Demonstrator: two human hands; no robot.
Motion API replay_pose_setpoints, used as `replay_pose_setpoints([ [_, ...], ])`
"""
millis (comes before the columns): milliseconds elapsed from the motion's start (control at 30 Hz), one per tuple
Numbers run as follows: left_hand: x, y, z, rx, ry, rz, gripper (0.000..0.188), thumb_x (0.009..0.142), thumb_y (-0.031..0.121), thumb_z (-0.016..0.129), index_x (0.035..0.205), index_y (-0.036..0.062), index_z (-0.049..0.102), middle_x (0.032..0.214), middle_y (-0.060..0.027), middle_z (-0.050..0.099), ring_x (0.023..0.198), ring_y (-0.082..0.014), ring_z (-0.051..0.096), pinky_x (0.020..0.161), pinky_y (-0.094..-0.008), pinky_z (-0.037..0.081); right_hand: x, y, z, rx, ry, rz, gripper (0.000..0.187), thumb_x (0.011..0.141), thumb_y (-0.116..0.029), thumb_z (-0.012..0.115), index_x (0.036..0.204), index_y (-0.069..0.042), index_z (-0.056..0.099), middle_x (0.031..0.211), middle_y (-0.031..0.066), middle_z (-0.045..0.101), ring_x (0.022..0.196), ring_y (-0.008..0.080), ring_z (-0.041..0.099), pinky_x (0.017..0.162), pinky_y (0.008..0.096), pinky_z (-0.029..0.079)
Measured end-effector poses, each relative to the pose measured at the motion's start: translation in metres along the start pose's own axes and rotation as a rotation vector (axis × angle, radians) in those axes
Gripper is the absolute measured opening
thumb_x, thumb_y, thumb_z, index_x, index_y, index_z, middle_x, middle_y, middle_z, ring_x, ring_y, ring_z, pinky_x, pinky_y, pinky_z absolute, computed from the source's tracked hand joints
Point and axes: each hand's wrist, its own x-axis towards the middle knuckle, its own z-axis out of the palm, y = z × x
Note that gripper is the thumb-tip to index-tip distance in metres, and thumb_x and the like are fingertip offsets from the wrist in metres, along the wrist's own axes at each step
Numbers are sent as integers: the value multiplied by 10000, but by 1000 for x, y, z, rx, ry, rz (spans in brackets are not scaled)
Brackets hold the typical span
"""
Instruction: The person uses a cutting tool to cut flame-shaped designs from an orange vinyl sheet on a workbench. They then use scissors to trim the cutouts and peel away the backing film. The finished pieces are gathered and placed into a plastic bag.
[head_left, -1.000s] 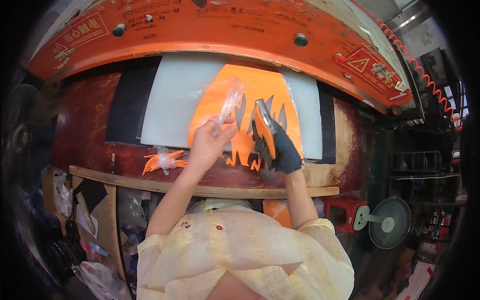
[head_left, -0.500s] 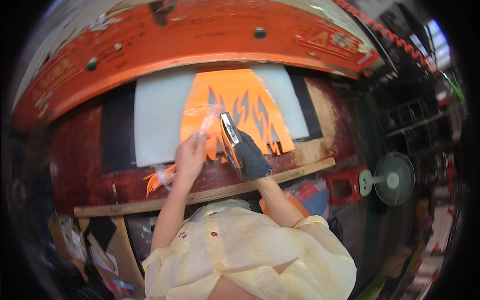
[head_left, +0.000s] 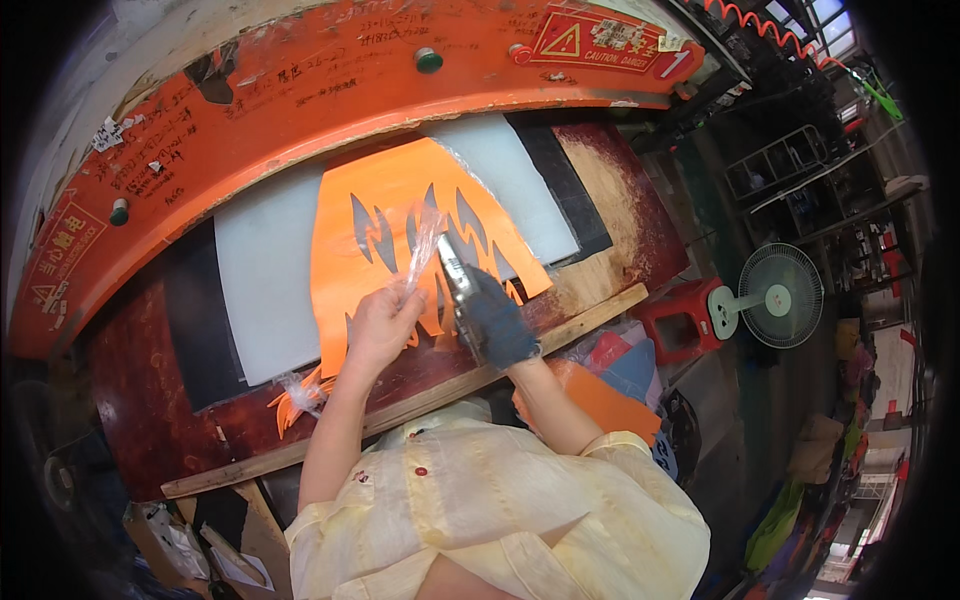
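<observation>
My bare left hand (head_left: pixel 385 325) pinches a crinkled strip of clear plastic film (head_left: pixel 425 245) that rises from its fingertips. My right hand (head_left: pixel 497 318), in a dark knitted glove, is closed around a long silver and black metal tool resembling a stapler (head_left: pixel 453 268). The tool's far end meets or overlaps the film; contact is unclear. Beneath both hands lies an orange sheet (head_left: pixel 335 265) with flame-shaped cutouts and a jagged near edge. It rests on a whitish board (head_left: pixel 265 290). Thin orange strips (head_left: pixel 290 408) and clear film lie beside my left forearm.
An orange machine beam (head_left: pixel 330 110) spans the far side of the dark red table (head_left: pixel 150 400). A wooden strip (head_left: pixel 420 405) edges the table near me. To the right are a red stool (head_left: pixel 680 315) and a fan (head_left: pixel 785 295). Orange sheets (head_left: pixel 610 400) lie below the table edge.
My view has turned, so the table and beam appear tilted, higher on the right. Both hands keep their grips; the film and tool tip stay close together.
</observation>
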Motion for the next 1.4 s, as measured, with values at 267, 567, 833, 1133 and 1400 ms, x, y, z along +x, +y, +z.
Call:
replay_pose_setpoints([
  [267, 34, 0, 33, -112, 81, 137, 296, 842, 308, 644, 910, 22, 675, 679, -41, 556, 627, -120, 542, 619, -262, 441, 15, -15, -32, 325, 114, 15, 481, 873, -125, 522, 1327, -12, 415, 1080, 57, 572, 872, 126, 571, 742, 256, 492],
  [567, 43, -10, 26, -121, 48, -2, 381, 852, 376, 601, 768, 7, 640, 507, -79, 460, 492, -153, 479, 501, -337, 369, 34, -15, -17, 47, 62, 58, 399, 903, -106, 520, 1289, -13, 474, 1140, 41, 558, 944, 95, 530, 811, 248, 447],
  [833, 34, -25, 10, 110, 203, 181, 405, 878, 336, 552, 670, -12, 540, 523, -154, 451, 508, -274, 493, 516, -375, 384, 39, -28, -17, 637, -97, 267, 450, 812, -101, 515, 1248, 10, 502, 1067, 72, 581, 910, 157, 580, 773, 295, 500],
  [1133, -28, -53, -105, -325, 489, -78, 206, 898, 193, 590, 886, -8, 637, 793, 2, 625, 729, -78, 547, 655, -258, 456, 66, -24, -106, 273, 375, -57, 550, 887, -418, 536, 1288, -49, 463, 1061, 105, 588, 890, 238, 573, 774, 316, 480],
  [1400, -53, -73, -101, -755, 469, -56, 130, 857, 160, 648, 849, 45, 588, 613, 78, 454, 477, -2, 336, 420, -182, 234, 119, 4, -120, -1254, 494, 314, 522, 847, -306, 583, 1301, -66, 489, 1055, 227, 614, 992, 386, 580, 863, 451, 453],
])
